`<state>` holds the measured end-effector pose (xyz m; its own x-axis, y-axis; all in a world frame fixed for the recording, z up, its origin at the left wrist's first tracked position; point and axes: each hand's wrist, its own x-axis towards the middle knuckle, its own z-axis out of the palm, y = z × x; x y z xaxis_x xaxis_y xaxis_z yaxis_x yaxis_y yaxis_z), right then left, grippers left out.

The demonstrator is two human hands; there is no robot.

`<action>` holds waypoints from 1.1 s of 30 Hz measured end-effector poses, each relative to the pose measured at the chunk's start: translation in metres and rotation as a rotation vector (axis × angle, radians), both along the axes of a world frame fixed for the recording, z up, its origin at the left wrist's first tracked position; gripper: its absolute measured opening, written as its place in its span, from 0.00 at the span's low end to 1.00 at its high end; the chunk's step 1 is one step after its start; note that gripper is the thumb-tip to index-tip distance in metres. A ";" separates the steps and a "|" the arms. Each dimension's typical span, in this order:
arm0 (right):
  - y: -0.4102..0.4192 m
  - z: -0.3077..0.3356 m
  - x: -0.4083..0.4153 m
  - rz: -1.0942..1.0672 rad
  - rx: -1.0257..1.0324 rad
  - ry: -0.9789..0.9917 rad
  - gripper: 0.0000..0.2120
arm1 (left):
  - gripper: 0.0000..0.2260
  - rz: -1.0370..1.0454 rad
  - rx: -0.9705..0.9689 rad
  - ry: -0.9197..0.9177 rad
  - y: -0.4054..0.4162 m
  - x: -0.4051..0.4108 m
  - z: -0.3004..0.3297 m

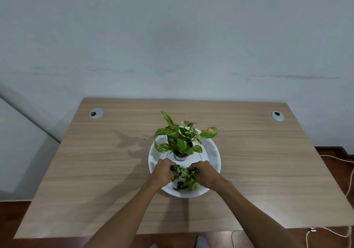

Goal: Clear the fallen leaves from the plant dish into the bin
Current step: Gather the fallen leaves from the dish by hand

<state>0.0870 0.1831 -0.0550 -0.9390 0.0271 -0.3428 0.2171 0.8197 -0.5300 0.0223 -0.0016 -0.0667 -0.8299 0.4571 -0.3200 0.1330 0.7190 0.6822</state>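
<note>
Because the one table (pixel 95 171) carries the one white dish (pixel 212 152), I take the dish as landmark: one potted plant (pixel 182 140) stands at its far middle. My left hand (pixel 162 171) and right hand (pixel 205 173) press together around the fallen leaves (pixel 184 177) at its near side, too many to count. I see no bin.

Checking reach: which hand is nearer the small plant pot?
Left, though only slightly. The left hand sits just below-left of the plant pot; the right hand lies farther, below-right.

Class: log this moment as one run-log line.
left hand: on leaves | right hand: on leaves | leaves: in dish | bin: unseen
</note>
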 end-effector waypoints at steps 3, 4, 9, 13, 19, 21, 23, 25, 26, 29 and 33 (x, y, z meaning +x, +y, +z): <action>0.005 0.015 -0.004 -0.009 -0.009 0.014 0.14 | 0.02 -0.034 0.051 0.000 0.000 -0.005 0.021; 0.006 0.020 -0.006 -0.007 -0.011 0.014 0.14 | 0.03 -0.040 0.076 0.002 0.001 -0.007 0.027; 0.012 0.045 -0.010 0.029 -0.004 0.061 0.16 | 0.06 -0.089 0.146 0.019 0.003 -0.011 0.048; 0.012 0.058 -0.007 -0.032 0.005 0.075 0.15 | 0.06 -0.075 0.190 0.052 -0.001 -0.012 0.054; 0.010 0.049 0.005 -0.191 -0.053 0.086 0.11 | 0.04 0.012 0.190 0.030 -0.007 -0.002 0.049; 0.008 0.043 0.010 -0.210 -0.062 0.076 0.11 | 0.04 0.041 0.201 0.032 -0.006 0.001 0.048; 0.006 0.038 0.015 -0.237 -0.078 0.078 0.12 | 0.05 0.065 0.202 0.036 -0.005 0.004 0.047; 0.005 0.035 0.019 -0.264 -0.104 0.080 0.13 | 0.05 0.084 0.197 0.024 -0.004 0.007 0.046; 0.004 0.035 0.020 -0.270 -0.112 0.079 0.13 | 0.05 0.091 0.191 0.017 -0.003 0.009 0.047; 0.006 0.036 0.021 -0.286 -0.130 0.083 0.12 | 0.06 0.131 0.190 0.016 0.000 0.013 0.048; 0.010 0.043 0.019 -0.316 -0.128 0.106 0.11 | 0.07 0.200 0.178 0.015 0.002 0.016 0.054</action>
<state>0.1064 0.1931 -0.0122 -0.9216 0.2849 -0.2635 0.3877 0.6462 -0.6573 0.0386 0.0000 -0.0130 -0.9135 0.3311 -0.2366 0.0109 0.6011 0.7991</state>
